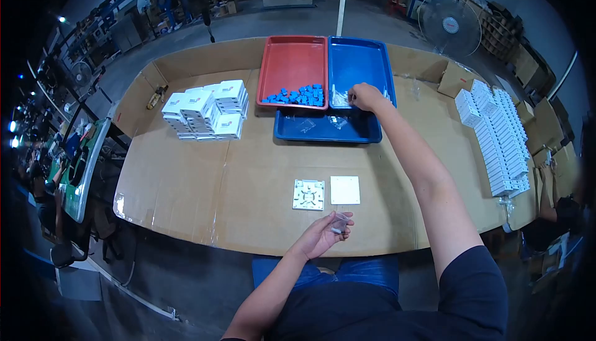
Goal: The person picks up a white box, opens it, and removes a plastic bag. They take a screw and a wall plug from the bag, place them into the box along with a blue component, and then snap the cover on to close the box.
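In the head view, the left hand [320,237] is palm up near the front edge of the cardboard-covered tabletop [261,179], its fingers curled around a small clear bag [339,222] with a small white piece low in it. The right hand [366,97] is at the near end of the upper blue tray [360,62], fingers bent down over small pale pieces [341,99]; whether it grips one, I cannot tell.

The red tray [293,62] stands just beside that tray, with blue pieces [304,96] at its near end. A lower blue tray [298,131] sits on the near side of both, holding clear scraps.

Ahead of the left hand lie an open white frame [308,194] and, to its right, a flat white plate [345,190]. White boxes [198,108] are stacked at left; white units [503,148] stand in rows at right.
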